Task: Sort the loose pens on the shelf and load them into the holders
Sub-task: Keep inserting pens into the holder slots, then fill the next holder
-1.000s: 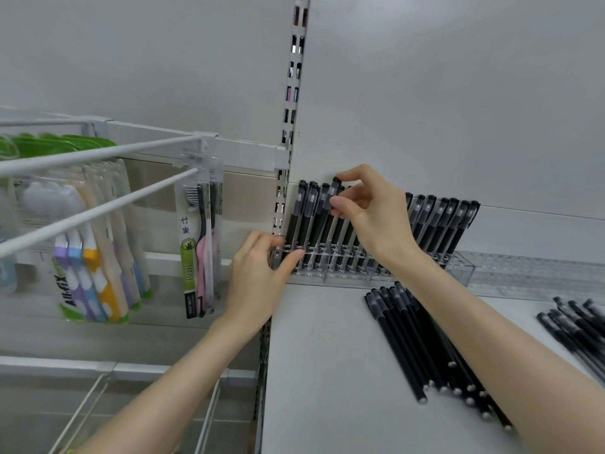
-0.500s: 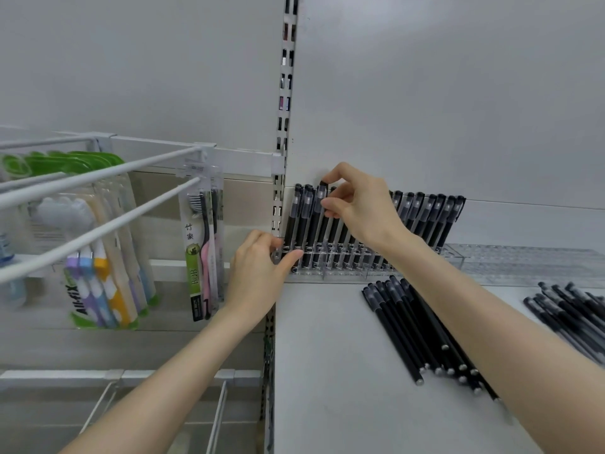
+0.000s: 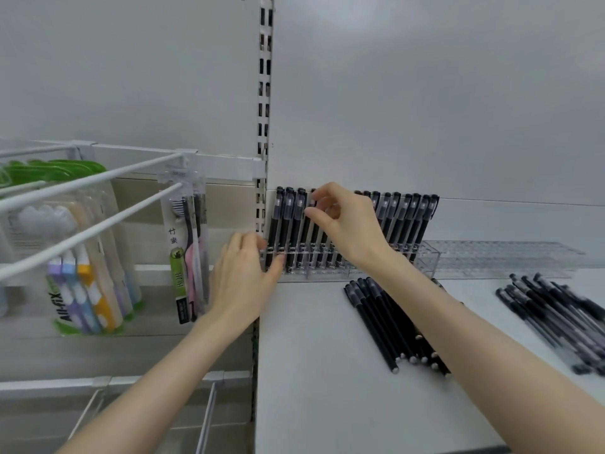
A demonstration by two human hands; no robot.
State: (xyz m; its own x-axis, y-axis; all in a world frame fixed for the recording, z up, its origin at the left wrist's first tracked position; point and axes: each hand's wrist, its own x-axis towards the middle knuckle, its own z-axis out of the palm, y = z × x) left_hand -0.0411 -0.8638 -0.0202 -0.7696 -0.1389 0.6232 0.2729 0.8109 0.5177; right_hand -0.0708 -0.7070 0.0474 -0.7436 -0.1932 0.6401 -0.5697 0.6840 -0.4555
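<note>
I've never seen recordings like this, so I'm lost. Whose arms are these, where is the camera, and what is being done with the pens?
No machine here: these are a person's bare hands, filmed by one wide-angle camera on their head. The right hand pinches the top of a black pen standing in the clear holder at the back of the shelf. The left hand grips the holder's left end. Loose pens lie on the shelf in a middle pile and a right pile. Toothbrush packs hang to the left.
</note>
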